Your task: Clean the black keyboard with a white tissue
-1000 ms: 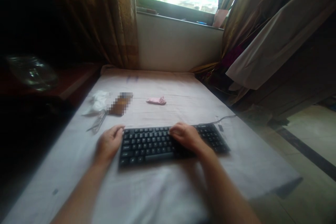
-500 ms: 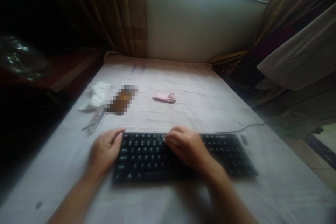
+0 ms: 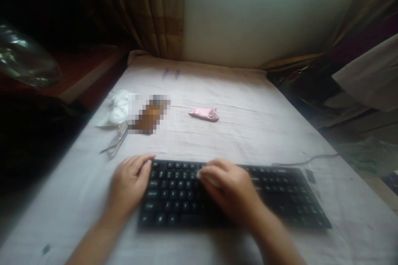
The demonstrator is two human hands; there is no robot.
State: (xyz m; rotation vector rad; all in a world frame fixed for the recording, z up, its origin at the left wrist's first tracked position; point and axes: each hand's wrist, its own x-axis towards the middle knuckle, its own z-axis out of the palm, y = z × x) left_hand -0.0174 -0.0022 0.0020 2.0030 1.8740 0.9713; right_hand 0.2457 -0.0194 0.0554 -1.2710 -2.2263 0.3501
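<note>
A black keyboard (image 3: 177, 194) lies flat on the pale cloth, with white legends on its keys. My left hand (image 3: 130, 178) grips its left edge, thumb and fingers at the upper left corner. Over the middle of the keys is my right hand (image 3: 228, 184), its fingers closed and pressed down near the upper rows. A small bit of something white (image 3: 200, 175) shows at those fingertips; most of it is hidden under the hand, so its kind cannot be made out.
Beyond the keyboard lie a folded pink cloth (image 3: 204, 113), a blurred-out brown item (image 3: 149, 118), a white bundle (image 3: 120, 107) and thin tweezer-like tools (image 3: 116, 143). The keyboard's cable (image 3: 317, 157) runs off right. Curtains (image 3: 161, 12) and a wall stand behind.
The view has tilted down and shifted, so the keyboard and other items appear slightly lower and farther right. Both hands keep about the same places on the keyboard.
</note>
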